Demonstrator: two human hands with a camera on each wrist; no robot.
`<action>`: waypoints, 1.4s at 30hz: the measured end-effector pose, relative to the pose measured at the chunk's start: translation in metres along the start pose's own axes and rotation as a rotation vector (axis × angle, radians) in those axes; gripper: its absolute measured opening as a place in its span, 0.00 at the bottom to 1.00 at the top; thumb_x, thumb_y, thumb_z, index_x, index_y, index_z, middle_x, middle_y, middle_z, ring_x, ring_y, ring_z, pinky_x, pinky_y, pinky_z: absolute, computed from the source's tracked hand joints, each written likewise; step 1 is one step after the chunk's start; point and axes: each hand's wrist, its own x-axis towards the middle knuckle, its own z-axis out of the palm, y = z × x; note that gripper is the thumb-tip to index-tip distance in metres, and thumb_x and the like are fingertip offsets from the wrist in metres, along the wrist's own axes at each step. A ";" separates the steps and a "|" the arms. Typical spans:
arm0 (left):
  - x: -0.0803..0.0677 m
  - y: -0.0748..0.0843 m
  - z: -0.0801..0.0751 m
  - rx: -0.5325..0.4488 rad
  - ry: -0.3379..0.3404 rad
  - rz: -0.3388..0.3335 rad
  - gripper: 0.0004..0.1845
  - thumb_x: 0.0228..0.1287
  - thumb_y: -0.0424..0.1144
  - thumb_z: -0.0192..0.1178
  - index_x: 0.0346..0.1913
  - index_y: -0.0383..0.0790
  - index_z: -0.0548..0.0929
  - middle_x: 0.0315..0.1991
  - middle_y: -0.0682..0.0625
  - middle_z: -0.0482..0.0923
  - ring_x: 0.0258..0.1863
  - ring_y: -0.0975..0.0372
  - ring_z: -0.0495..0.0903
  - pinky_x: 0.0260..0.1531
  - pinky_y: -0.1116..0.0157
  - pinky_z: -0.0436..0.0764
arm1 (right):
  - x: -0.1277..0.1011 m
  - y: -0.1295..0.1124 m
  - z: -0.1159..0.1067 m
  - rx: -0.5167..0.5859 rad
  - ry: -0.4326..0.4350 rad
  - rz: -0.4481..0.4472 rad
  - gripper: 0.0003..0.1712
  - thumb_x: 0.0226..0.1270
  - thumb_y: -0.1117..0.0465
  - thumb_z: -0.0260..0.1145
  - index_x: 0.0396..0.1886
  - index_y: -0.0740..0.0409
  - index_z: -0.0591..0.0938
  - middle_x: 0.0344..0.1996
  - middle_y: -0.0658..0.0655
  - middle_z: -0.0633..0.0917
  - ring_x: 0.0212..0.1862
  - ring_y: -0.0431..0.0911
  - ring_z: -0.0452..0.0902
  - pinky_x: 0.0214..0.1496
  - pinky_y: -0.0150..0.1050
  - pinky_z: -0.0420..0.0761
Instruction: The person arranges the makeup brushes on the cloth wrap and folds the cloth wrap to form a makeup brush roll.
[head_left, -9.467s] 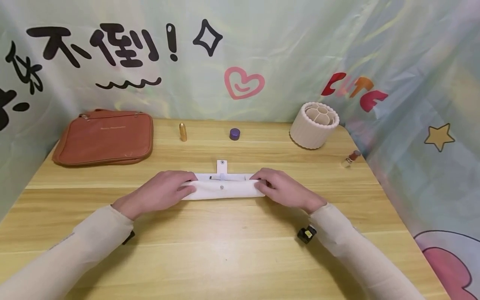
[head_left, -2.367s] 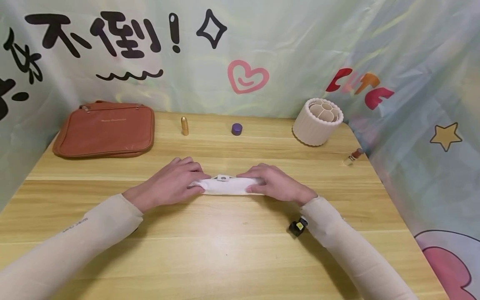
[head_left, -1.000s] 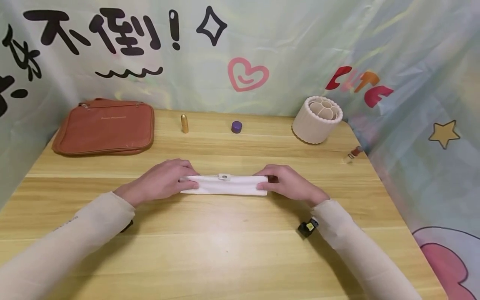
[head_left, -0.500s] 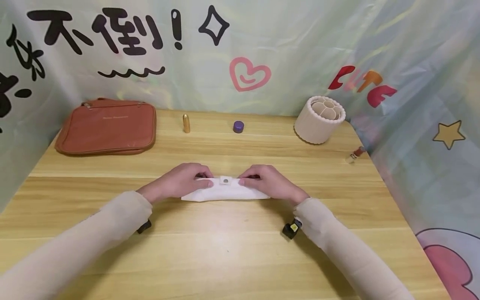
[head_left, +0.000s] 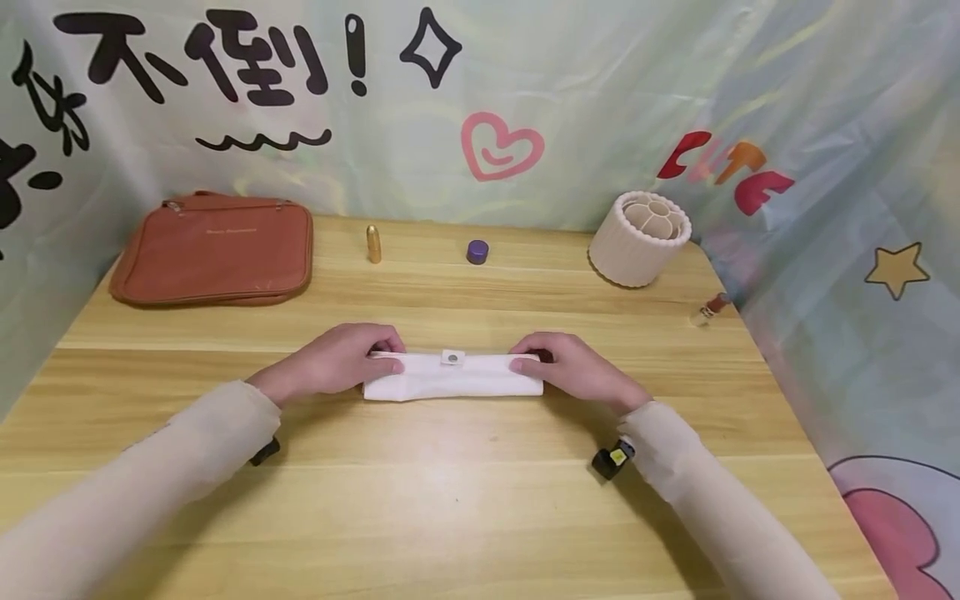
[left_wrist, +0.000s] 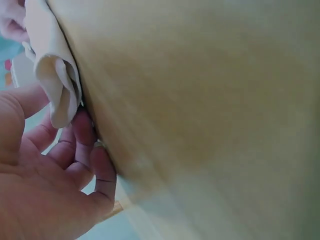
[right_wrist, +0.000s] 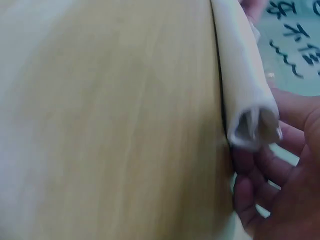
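1. The white rolled pouch (head_left: 453,377) lies crosswise on the worktop (head_left: 465,500), near the front middle, with its snap tab (head_left: 452,357) on top at the centre.
2. The left hand (head_left: 341,360) pinches the roll's left end with curled fingers and thumb; the right hand (head_left: 573,370) pinches the right end the same way. The wrist views show the open, layered ends of the roll (left_wrist: 57,95) (right_wrist: 252,122) against the fingers.
3. To finish the roll well, I would keep both ends level, press evenly so the layers stay tight, and keep the snap centred.
4. Half a second ago both hands sat close to the snap; now they have spread to the ends.
5. Farther back stand a gold tube (head_left: 373,244), a purple cap (head_left: 477,251), a ribbed cream holder (head_left: 640,239) and a brown case (head_left: 213,261).
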 end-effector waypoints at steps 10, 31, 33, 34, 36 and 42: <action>-0.004 -0.004 -0.003 -0.030 -0.015 0.034 0.05 0.81 0.40 0.64 0.53 0.49 0.81 0.51 0.49 0.85 0.50 0.55 0.80 0.56 0.52 0.77 | -0.007 0.009 -0.007 0.135 -0.023 -0.044 0.04 0.84 0.63 0.64 0.52 0.56 0.83 0.51 0.55 0.87 0.52 0.50 0.78 0.56 0.38 0.78; -0.006 -0.012 -0.015 0.026 -0.049 0.085 0.20 0.69 0.49 0.77 0.53 0.47 0.80 0.45 0.47 0.78 0.38 0.58 0.73 0.47 0.58 0.73 | -0.004 0.009 -0.009 -0.011 -0.024 -0.094 0.14 0.72 0.56 0.78 0.51 0.48 0.83 0.44 0.51 0.82 0.46 0.48 0.74 0.46 0.36 0.73; -0.009 -0.011 -0.018 0.041 -0.068 0.071 0.21 0.68 0.51 0.77 0.53 0.47 0.80 0.42 0.48 0.76 0.39 0.58 0.73 0.45 0.59 0.72 | -0.004 0.009 -0.012 -0.032 -0.036 -0.102 0.16 0.71 0.57 0.79 0.52 0.49 0.83 0.46 0.51 0.82 0.48 0.48 0.74 0.49 0.38 0.74; -0.011 -0.011 -0.019 0.056 -0.074 0.066 0.21 0.67 0.52 0.78 0.53 0.47 0.80 0.42 0.49 0.76 0.40 0.58 0.73 0.45 0.59 0.72 | -0.004 0.009 -0.013 -0.040 -0.041 -0.107 0.17 0.71 0.58 0.80 0.53 0.50 0.83 0.47 0.52 0.82 0.49 0.48 0.74 0.50 0.39 0.74; -0.013 -0.010 -0.020 0.091 -0.082 0.058 0.22 0.67 0.54 0.78 0.52 0.49 0.80 0.42 0.49 0.77 0.42 0.58 0.73 0.44 0.59 0.71 | -0.005 0.009 -0.014 -0.057 -0.049 -0.118 0.18 0.70 0.59 0.80 0.53 0.51 0.82 0.48 0.52 0.82 0.50 0.48 0.74 0.52 0.40 0.74; -0.013 -0.008 -0.021 0.101 -0.084 0.059 0.20 0.67 0.54 0.77 0.51 0.50 0.80 0.52 0.46 0.76 0.45 0.56 0.73 0.45 0.58 0.72 | -0.005 0.011 -0.016 -0.058 -0.060 -0.128 0.18 0.70 0.60 0.80 0.52 0.52 0.82 0.53 0.54 0.82 0.52 0.49 0.74 0.56 0.43 0.76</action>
